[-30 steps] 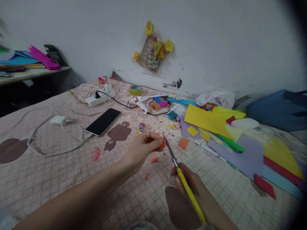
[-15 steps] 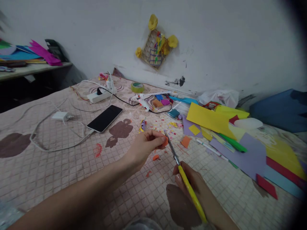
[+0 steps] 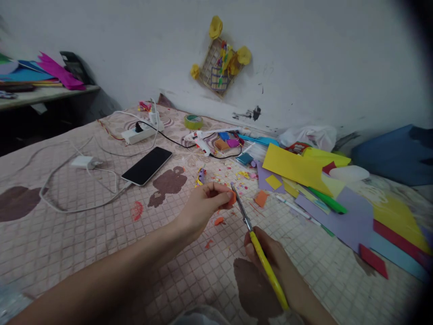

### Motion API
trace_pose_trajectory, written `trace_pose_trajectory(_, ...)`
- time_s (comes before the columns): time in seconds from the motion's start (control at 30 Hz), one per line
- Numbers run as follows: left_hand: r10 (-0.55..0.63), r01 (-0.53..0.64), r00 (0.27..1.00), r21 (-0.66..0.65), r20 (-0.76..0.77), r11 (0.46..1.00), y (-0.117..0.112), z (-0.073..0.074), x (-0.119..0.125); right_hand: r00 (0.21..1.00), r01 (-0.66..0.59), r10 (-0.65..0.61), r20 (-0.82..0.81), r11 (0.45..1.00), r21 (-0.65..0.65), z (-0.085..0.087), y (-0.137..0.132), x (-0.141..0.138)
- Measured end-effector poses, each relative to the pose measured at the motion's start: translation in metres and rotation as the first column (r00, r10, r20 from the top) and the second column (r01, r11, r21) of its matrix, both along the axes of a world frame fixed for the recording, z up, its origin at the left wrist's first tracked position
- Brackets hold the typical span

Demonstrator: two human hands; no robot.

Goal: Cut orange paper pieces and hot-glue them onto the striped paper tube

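Observation:
My left hand (image 3: 206, 203) is closed, pinching a small orange piece of craft foam or paper (image 3: 232, 198) between thumb and fingertips. In my right hand (image 3: 267, 250) is a pair of scissors (image 3: 248, 223) with yellow handles, its blades pointing up and away from me. The blade tips lie at the right edge of the orange piece; whether they touch it I cannot tell. A larger orange scrap (image 3: 260, 198) rests on the cloth to the right of the blades. Beneath my left hand lies a small orange offcut (image 3: 219, 220).
Coloured sheets (image 3: 294, 167) are piled at the right. A phone (image 3: 147, 166) with a white cable lies at the left, near a power strip (image 3: 142, 133). Farther back are a glue gun (image 3: 201, 143) and a tape roll (image 3: 193, 121). Tiny scraps litter the middle.
The camera view has shifted slightly. Both hands keep nearly the same pose, with the scissor tips still beside the orange piece.

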State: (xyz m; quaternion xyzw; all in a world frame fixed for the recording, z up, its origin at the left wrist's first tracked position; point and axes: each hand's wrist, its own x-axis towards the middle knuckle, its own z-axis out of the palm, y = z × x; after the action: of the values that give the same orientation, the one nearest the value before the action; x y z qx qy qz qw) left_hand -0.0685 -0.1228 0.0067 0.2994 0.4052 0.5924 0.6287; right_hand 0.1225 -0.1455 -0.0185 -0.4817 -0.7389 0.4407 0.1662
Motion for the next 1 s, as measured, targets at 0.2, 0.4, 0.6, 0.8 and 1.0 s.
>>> trace_pose_trajectory(0.2, 0.003, -0.003, 1.0, -0.002, 0.014, 1.0, 0.0, 0.0, 0.0, 0.999, 0.038, -0.038, -0.031, 0.999, -0.019, 0.001, 0.0, -0.003)
trace_pose_trajectory(0.4, -0.035, 0.035, 0.999, 0.003, -0.029, 0.999, -0.001, 0.0, -0.001, 0.979, 0.14, -0.153, -0.136, 0.985, -0.104, -0.003, 0.004, -0.003)
trace_pose_trajectory(0.6, -0.273, 0.283, 0.936, 0.018, -0.223, 0.959, -0.006, -0.006, 0.005, 0.924, 0.201, -0.241, -0.297, 0.967, -0.158, -0.004, 0.011, 0.002)
trace_pose_trajectory(0.8, -0.343, 0.424, 0.822, 0.088, -0.454, 0.901, -0.011, -0.015, 0.012, 0.875, 0.227, -0.292, -0.387, 0.952, -0.204, -0.007, 0.015, 0.006)
trace_pose_trajectory(1.0, -0.265, 0.463, 0.628, 0.078, -0.732, 0.883, -0.015, -0.015, 0.014, 0.933, 0.206, -0.233, -0.275, 0.971, -0.122, -0.005, 0.015, 0.002)
